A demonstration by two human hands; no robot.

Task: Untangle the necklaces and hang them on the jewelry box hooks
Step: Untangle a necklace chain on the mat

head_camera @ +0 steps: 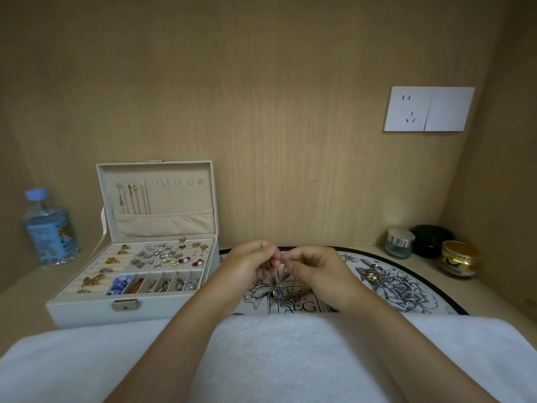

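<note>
While the left hand and the right hand meet just above the flower-printed mat, each grip is closed in a fingertip pinch on the silver chain, with the two sets of fingertips almost touching. Below the pinch the chain drops to a knotted clump of links and pendants between the wrists; whether it rests on the mat or hangs just clear of it cannot be told. Another small tangle with a gold pendant lies on the mat just right of the right hand. On the desk to the left of the left hand stands the jewelry box, open, its lid upright against the wooden back wall. A row of hooks runs across the top of the lid, and hung chains drop from those at the left end into a fabric pocket. Earrings and brooches fill the tray compartments below. A water bottle stands left of the box, three small jars sit in the right rear corner, and a wall socket is set above them. Both forearms lie across a white towel at the near edge.
</note>
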